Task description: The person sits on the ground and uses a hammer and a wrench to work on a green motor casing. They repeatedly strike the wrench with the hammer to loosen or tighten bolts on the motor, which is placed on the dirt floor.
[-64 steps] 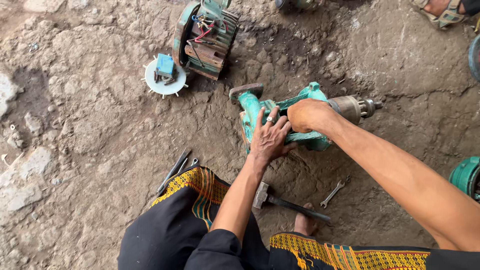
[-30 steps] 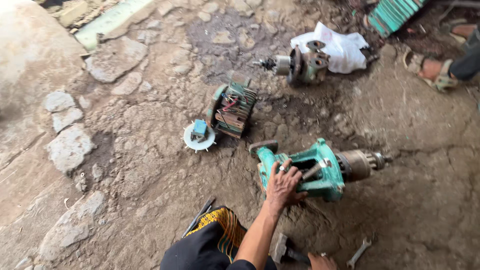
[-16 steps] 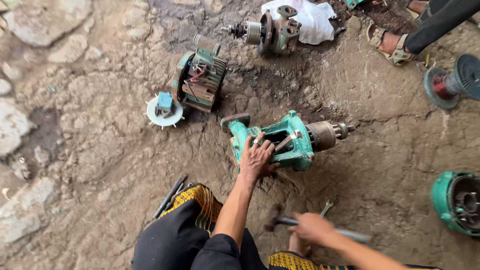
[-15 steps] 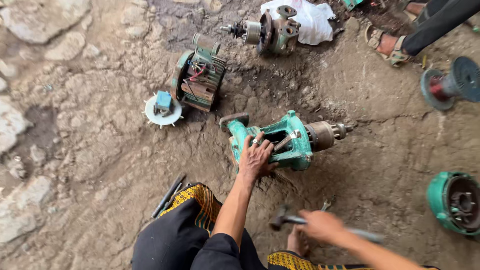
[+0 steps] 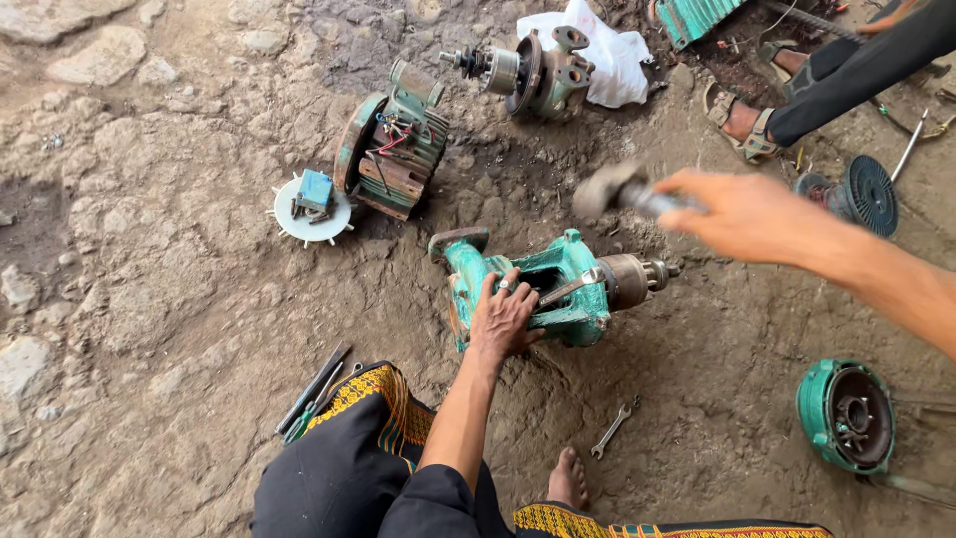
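Observation:
A green pump housing (image 5: 558, 284) with a rusty shaft end lies on the dirt in front of me. My left hand (image 5: 503, 319) presses flat on its near side, fingers spread, a ring on one finger. My right hand (image 5: 742, 214) is raised above and right of the housing, gripping a hammer (image 5: 612, 189) whose head is blurred and points left, over the housing's far end.
A green motor stator (image 5: 393, 149) with a white fan disc (image 5: 311, 207) lies at the back left. Behind are a rotor assembly (image 5: 528, 72), a white cloth (image 5: 607, 55) and another person's sandalled foot (image 5: 742, 120). A wrench (image 5: 610, 430) and a green end cap (image 5: 846, 413) lie at right.
My right hand picked the hammer up off the ground near my foot and swung it up above the housing. My left hand stayed on the housing.

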